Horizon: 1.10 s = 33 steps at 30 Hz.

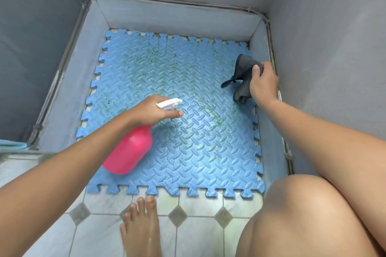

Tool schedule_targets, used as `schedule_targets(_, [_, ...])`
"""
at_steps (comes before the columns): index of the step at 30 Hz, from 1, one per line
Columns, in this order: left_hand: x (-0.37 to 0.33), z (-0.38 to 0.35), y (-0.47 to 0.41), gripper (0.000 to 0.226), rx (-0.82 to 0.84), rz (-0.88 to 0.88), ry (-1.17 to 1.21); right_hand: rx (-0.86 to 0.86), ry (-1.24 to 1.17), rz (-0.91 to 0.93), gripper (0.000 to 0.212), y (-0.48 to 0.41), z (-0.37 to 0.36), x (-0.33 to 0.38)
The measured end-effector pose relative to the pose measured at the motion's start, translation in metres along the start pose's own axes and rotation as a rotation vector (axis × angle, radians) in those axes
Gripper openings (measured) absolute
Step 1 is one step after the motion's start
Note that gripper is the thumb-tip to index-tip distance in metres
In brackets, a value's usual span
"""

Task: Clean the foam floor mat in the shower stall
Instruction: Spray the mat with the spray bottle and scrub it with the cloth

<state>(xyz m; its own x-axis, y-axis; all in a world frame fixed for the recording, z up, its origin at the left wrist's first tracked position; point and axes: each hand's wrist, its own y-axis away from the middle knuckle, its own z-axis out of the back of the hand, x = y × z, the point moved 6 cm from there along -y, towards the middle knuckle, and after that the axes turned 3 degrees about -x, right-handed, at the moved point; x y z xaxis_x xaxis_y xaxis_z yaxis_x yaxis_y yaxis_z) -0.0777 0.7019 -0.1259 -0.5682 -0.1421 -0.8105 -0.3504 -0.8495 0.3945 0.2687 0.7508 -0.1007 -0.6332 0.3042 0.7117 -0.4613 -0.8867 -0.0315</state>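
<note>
The blue foam floor mat (200, 152), jigsaw-edged and embossed, lies on the floor of the shower stall. Its far, left and right edges sit close to the low grey stall walls (173, 16), and its near edge rests on the pale tiled floor (200, 233). Green stains (217, 120) are scattered over the mat's middle and far half. Over the near left part of the mat the left hand (153, 110) has its fingers curled round the neck of a pink spray bottle (130, 150). The bottle is held tilted, with its white trigger head pointing toward the mat's middle, and it hides the mat beneath it. By the right edge, toward the far right corner, the right hand (264, 83) clutches a bunched dark grey cloth (243, 73), thumb pressed on top. The cloth hangs down over the mat; whether it touches cannot be told. A bare foot (140, 229) stands on the tiles, its toes at the mat's near edge. A bare knee (292, 204) covers the near right corner.
</note>
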Motion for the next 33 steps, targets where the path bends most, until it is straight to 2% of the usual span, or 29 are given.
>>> schedule_targets(3, [-0.006,-0.006,-0.002,0.048,-0.035,0.005,-0.042,-0.135,-0.083,-0.054,0.029,-0.003,0.012,0.005])
schedule_targets(5, [-0.007,-0.01,-0.002,0.049,-0.03,0.013,-0.041,-0.185,-0.114,-0.086,0.024,-0.003,0.016,0.006])
schedule_targets(7, [-0.008,-0.016,-0.003,0.047,0.039,0.003,-0.03,-0.175,-0.114,-0.054,0.021,-0.001,0.015,0.009])
schedule_targets(10, [-0.011,-0.029,-0.002,0.034,0.239,-0.028,-0.041,-0.153,-0.099,-0.026,0.02,-0.001,0.012,0.007])
schedule_targets(14, [-0.015,-0.044,-0.004,0.037,0.287,-0.048,-0.094,-0.143,-0.086,-0.033,0.019,-0.001,0.012,0.002])
schedule_targets(17, [-0.013,-0.049,-0.005,0.043,0.23,0.0,-0.163,-0.133,-0.08,-0.036,0.019,0.0,0.012,-0.002])
schedule_targets(20, [-0.008,-0.038,-0.009,0.044,0.15,0.029,-0.125,-0.121,-0.05,-0.027,0.021,0.002,0.012,-0.003])
schedule_targets(23, [-0.008,-0.032,-0.01,0.045,0.19,-0.008,-0.046,-0.109,-0.026,-0.025,0.026,0.003,0.01,-0.005])
schedule_targets(30, [-0.014,-0.025,-0.004,0.052,0.021,-0.06,-0.172,-0.075,-0.009,-0.009,0.027,0.003,0.005,-0.009])
schedule_targets(33, [-0.009,-0.021,-0.005,0.059,0.045,-0.078,-0.128,-0.064,0.015,0.003,0.029,0.003,0.003,-0.01])
